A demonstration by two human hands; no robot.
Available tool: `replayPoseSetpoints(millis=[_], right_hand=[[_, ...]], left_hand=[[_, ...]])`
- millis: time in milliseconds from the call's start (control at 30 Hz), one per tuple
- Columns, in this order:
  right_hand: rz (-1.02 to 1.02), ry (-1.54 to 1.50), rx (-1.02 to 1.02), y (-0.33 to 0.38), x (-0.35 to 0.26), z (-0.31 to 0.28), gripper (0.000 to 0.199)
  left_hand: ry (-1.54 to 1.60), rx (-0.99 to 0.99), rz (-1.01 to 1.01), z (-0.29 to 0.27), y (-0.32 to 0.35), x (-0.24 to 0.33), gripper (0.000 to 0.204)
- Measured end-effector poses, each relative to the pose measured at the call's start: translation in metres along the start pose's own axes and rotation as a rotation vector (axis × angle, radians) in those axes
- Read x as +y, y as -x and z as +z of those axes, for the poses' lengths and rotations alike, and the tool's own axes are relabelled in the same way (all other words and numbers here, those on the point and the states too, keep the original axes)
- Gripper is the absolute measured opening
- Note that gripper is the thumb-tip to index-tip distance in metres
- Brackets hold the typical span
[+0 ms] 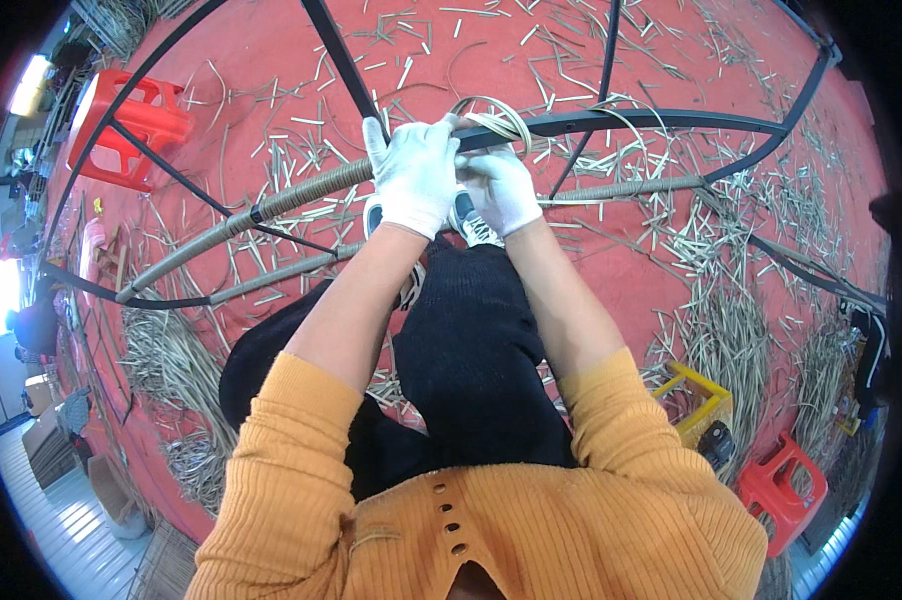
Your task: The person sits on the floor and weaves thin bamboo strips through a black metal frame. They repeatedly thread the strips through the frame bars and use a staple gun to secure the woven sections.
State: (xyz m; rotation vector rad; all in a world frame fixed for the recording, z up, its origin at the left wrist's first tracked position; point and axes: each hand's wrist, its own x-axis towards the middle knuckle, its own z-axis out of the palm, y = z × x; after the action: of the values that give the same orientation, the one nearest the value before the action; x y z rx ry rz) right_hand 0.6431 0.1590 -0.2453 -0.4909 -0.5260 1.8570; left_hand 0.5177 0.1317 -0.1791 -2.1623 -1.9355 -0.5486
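Observation:
A dark metal frame (661,119) spans the space before me, its upper rail curving left to right. Left of my hands, the rail is wound tightly with tan cane strip (306,190); to their right it is bare dark metal. My left hand (413,178), in a white glove, closes over the rail where the winding ends, thumb pointing up. My right hand (503,188), also gloved, is curled just under the rail at a looped cane strip (501,122); its fingertips are partly hidden. A lower rail (631,190) is also wound with cane.
Cut cane scraps litter the red floor (261,50). Bundles of long cane strips lie at left (176,350) and right (721,330). A red stool (131,130) lies far left, another red stool (786,490) stands near right, beside a yellow frame-like object (706,400).

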Motion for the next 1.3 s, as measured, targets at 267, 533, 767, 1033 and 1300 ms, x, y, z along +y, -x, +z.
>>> replayPoseSetpoints(millis=[267,533,767,1033,1300], right_hand=[[-0.128,1.631,-0.152,0.033,-0.003,-0.041,0.03],[-0.196,1.759,0.105,0.216,-0.039,-0.078,0.013],[0.336,1.409,0.617,0.409,-0.033,-0.11,0.04],[1.21,2.078,0.351,0.367,-0.064,-0.136,0.046],[-0.239,1.241,0.077,0.058,-0.036,-0.032,0.036]], left_hand=[[0.034,-0.031,0.016,0.002,-0.012,-0.01,0.018],[0.043,-0.049,0.011,0.017,-0.048,-0.03,0.019],[0.052,-0.086,0.016,0.009,-0.039,-0.025,0.018],[0.012,-0.048,0.06,-0.017,0.011,-0.021,0.013],[0.028,-0.044,0.045,-0.013,-0.001,-0.025,0.015]])
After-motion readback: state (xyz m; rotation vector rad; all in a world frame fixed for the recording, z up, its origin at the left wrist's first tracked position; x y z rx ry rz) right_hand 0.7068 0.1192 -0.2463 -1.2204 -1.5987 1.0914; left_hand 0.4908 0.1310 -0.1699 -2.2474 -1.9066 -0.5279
